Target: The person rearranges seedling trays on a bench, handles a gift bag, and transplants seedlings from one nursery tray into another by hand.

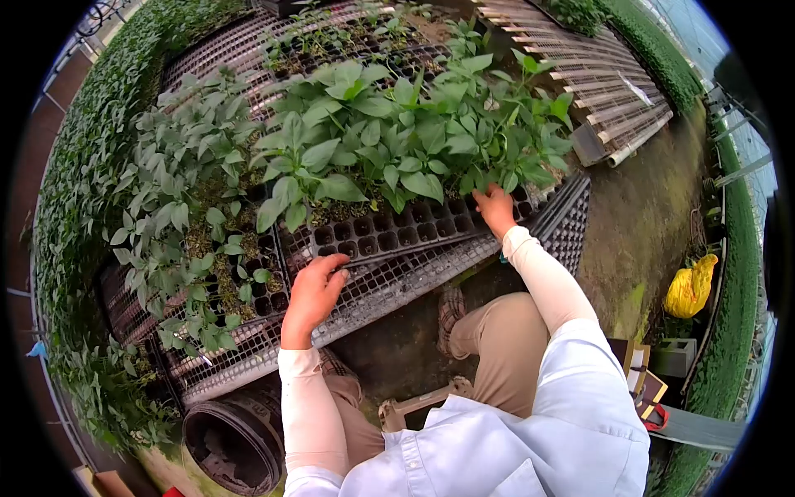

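Bench (373,300): a mesh surface under the trays, running across the view in front of the person.
Plants (406,124): leafy and green, massed over the far side of the tray, with more to the left.
Tray (385,240): black, many-celled, on the bench between the two hands; its near rows of cells show uncovered, holes dark.
Bucket (234,447): black, round, below the bench's near left end, mouth showing.
Stacked trays (570,217): dark, slanting, just right of the tray, near the right forearm.
Left hand (311,296): at the tray's near left corner, thumb and forefinger apart, fingers loosely bent; whether they grip the rim, cannot tell.
Right hand (495,210): over the tray's right part, beside the leaves, fingers bent downward; what they grasp, if anything, is hidden.
Bag (691,287): yellow, crumpled, on the ground at far right.
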A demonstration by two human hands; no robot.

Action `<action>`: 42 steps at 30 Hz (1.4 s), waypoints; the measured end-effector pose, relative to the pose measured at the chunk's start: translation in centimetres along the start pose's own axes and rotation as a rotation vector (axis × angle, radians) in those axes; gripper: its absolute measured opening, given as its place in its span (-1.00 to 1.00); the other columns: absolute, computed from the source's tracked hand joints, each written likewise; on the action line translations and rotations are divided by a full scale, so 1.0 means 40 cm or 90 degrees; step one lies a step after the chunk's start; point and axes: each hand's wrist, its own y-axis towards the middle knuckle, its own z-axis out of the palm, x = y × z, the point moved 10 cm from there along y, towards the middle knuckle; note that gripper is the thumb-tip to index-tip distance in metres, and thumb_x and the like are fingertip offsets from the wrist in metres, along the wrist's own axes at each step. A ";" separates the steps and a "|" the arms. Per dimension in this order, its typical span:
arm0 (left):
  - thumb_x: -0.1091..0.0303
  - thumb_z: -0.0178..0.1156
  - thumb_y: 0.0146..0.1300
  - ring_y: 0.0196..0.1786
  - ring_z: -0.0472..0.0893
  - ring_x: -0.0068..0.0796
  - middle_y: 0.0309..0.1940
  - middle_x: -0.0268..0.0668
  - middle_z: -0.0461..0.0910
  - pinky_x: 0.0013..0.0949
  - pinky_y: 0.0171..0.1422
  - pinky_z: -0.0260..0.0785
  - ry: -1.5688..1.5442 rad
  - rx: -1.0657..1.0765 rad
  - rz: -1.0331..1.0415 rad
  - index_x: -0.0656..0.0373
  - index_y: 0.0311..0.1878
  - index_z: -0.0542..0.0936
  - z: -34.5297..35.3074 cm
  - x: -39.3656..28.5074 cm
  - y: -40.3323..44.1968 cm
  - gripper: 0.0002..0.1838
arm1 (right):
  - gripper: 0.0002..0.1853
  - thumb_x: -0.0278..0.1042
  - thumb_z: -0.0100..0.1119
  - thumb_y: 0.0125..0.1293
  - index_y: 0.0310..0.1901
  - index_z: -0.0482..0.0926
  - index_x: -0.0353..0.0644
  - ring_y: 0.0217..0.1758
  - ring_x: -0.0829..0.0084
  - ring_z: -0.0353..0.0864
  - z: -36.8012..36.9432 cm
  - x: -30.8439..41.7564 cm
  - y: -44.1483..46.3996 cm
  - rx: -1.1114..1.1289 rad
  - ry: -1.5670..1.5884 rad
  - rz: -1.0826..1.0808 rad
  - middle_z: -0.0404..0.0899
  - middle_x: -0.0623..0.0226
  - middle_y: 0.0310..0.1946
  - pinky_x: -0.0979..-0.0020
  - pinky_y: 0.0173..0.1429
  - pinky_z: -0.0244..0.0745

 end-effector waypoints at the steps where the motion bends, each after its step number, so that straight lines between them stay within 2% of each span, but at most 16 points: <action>1: 0.38 0.22 0.27 -0.11 0.65 -0.04 -0.14 -0.03 0.64 -0.18 0.02 0.47 0.012 -0.008 0.007 0.21 0.08 0.64 -0.006 -0.003 -0.001 -0.68 | -0.76 -0.30 0.25 0.36 -0.14 0.62 -0.35 -0.25 0.29 0.68 0.017 0.006 0.022 0.014 -0.087 -0.013 0.65 0.04 -0.28 0.26 -0.15 0.52; 4: 0.34 0.21 0.27 -0.07 0.63 0.05 -0.14 -0.02 0.64 -0.11 0.06 0.46 0.026 -0.004 0.000 0.19 0.06 0.65 -0.021 -0.006 -0.010 -0.68 | -0.70 -0.26 0.26 0.32 -0.09 0.60 -0.37 -0.10 -0.08 0.65 0.032 -0.002 0.074 -0.126 -0.408 -0.287 0.66 -0.09 -0.16 0.02 -0.05 0.55; 8: 0.35 0.23 0.27 -0.17 0.64 -0.11 -0.19 -0.08 0.63 -0.21 -0.01 0.47 0.064 -0.033 0.012 0.19 0.10 0.64 -0.056 0.005 -0.019 -0.66 | -0.61 -0.04 0.17 0.35 0.06 0.60 -0.10 -0.02 -0.18 0.59 0.045 -0.017 0.094 -0.107 -0.399 -0.253 0.64 -0.02 -0.03 -0.06 0.02 0.51; 13: 0.27 0.20 0.29 -0.03 0.63 0.07 -0.11 -0.03 0.65 -0.06 0.08 0.47 0.047 -0.054 0.009 0.13 0.07 0.65 -0.085 0.020 -0.033 -0.68 | -0.58 0.07 0.13 0.32 0.08 0.65 0.02 0.15 -0.10 0.58 0.055 -0.026 0.100 -0.052 -0.472 -0.030 0.67 0.00 0.02 -0.02 0.15 0.51; 16: 0.35 0.22 0.25 -0.08 0.64 -0.06 -0.14 -0.06 0.65 -0.16 0.02 0.47 0.050 -0.081 0.027 0.18 0.08 0.65 -0.107 0.011 -0.043 -0.67 | -0.56 -0.02 0.14 0.38 0.16 0.56 -0.10 0.07 -0.16 0.57 0.068 -0.030 0.100 -0.055 -0.485 -0.154 0.59 -0.10 0.10 -0.08 0.07 0.49; 18: 0.34 0.21 0.26 -0.04 0.63 -0.01 -0.12 -0.04 0.65 -0.13 0.07 0.47 0.052 -0.099 0.037 0.20 0.06 0.65 -0.112 0.033 -0.057 -0.68 | -0.61 -0.17 0.17 0.39 0.16 0.55 -0.16 -0.17 0.02 0.66 0.105 -0.083 0.116 -0.118 -0.642 -0.576 0.66 -0.07 -0.06 0.06 -0.10 0.55; 20: 0.33 0.20 0.27 0.04 0.62 0.03 -0.07 -0.01 0.65 -0.10 0.13 0.46 0.057 -0.105 0.030 0.21 0.08 0.64 -0.128 0.053 -0.076 -0.67 | -0.64 -0.28 0.20 0.38 0.14 0.55 -0.24 -0.42 0.34 0.60 0.050 -0.193 0.179 0.013 -0.252 -0.198 0.66 0.17 -0.30 0.26 -0.31 0.51; 22: 0.32 0.19 0.28 0.06 0.62 0.03 -0.04 0.01 0.65 -0.09 0.15 0.46 0.059 -0.148 0.021 0.22 0.06 0.64 -0.172 0.070 -0.105 -0.67 | -0.68 -0.31 0.23 0.37 0.07 0.57 -0.30 -0.50 0.55 0.50 0.039 0.009 -0.016 0.023 -0.175 -0.128 0.59 0.36 -0.44 0.43 -0.40 0.42; 26: 0.28 0.20 0.29 -0.07 0.68 0.01 -0.16 -0.01 0.70 -0.13 0.04 0.50 0.065 -0.251 -0.089 0.24 -0.02 0.67 -0.287 0.158 -0.171 -0.71 | -0.79 -0.33 0.18 0.41 -0.07 0.64 -0.28 -0.48 0.68 0.44 0.202 0.113 -0.234 0.376 -0.199 -0.062 0.56 0.50 -0.43 0.54 -0.40 0.36; 28: 0.23 0.17 0.29 -0.10 0.67 0.05 -0.21 -0.02 0.70 -0.02 0.00 0.49 0.014 -0.363 -0.138 0.13 -0.10 0.71 -0.355 0.212 -0.218 -0.74 | -0.80 -0.32 0.14 0.43 -0.12 0.66 -0.26 -0.46 0.69 0.41 0.321 0.270 -0.381 0.518 -0.211 -0.189 0.53 0.53 -0.44 0.55 -0.36 0.37; 29: 0.22 0.18 0.30 -0.15 0.68 0.02 -0.27 -0.02 0.70 -0.07 -0.03 0.50 -0.027 -0.415 -0.175 0.15 -0.12 0.70 -0.381 0.246 -0.238 -0.75 | -0.80 -0.34 0.11 0.44 -0.11 0.65 -0.27 -0.44 0.69 0.42 0.379 0.346 -0.441 0.556 -0.188 -0.240 0.53 0.51 -0.44 0.56 -0.34 0.39; 30: 0.23 0.19 0.32 -0.17 0.70 -0.06 -0.27 -0.05 0.72 -0.15 -0.02 0.51 -0.070 -0.445 -0.216 0.18 -0.04 0.68 -0.407 0.269 -0.264 -0.72 | -0.78 -0.36 0.14 0.39 -0.09 0.67 -0.29 -0.37 0.50 0.58 0.432 0.402 -0.482 0.583 -0.202 -0.204 0.65 0.24 -0.37 0.40 -0.23 0.48; 32: 0.23 0.21 0.32 -0.17 0.71 -0.14 -0.25 -0.08 0.73 -0.18 -0.01 0.50 -0.125 -0.539 -0.230 0.22 0.11 0.61 -0.446 0.332 -0.300 -0.63 | -0.80 -0.45 0.11 0.39 -0.04 0.65 -0.25 -0.34 0.41 0.63 0.541 0.550 -0.560 0.584 -0.149 -0.317 0.65 0.21 -0.29 0.37 -0.19 0.51; 34: 0.30 0.21 0.31 0.04 0.68 -0.11 0.03 0.02 0.67 -0.20 0.18 0.46 -0.199 -0.596 -0.201 0.34 0.36 0.41 -0.463 0.396 -0.317 -0.41 | -0.76 -0.53 0.06 0.41 0.06 0.60 -0.27 -0.11 0.31 0.71 0.653 0.684 -0.631 0.608 -0.031 -0.443 0.65 0.12 -0.14 0.36 -0.01 0.57; 38: 0.35 0.20 0.29 0.36 0.44 0.04 0.33 0.21 0.39 -0.18 0.42 0.28 -0.173 -0.636 -0.190 0.45 0.47 0.19 -0.492 0.433 -0.334 -0.26 | -0.65 -0.57 -0.09 0.49 0.25 0.44 -0.43 0.08 0.25 0.68 0.933 0.791 -0.677 0.610 0.068 -0.529 0.55 0.00 0.14 0.35 0.10 0.62; 42: 0.37 0.19 0.26 0.48 0.28 0.11 0.42 0.27 0.24 -0.15 0.51 0.19 -0.143 -0.656 -0.217 0.50 0.50 0.08 -0.515 0.437 -0.360 -0.19 | -0.67 -0.55 0.02 0.27 0.04 0.57 -0.45 -0.06 -0.08 0.69 1.178 0.796 -0.634 0.521 -0.238 -0.600 0.65 -0.23 -0.17 0.09 0.04 0.60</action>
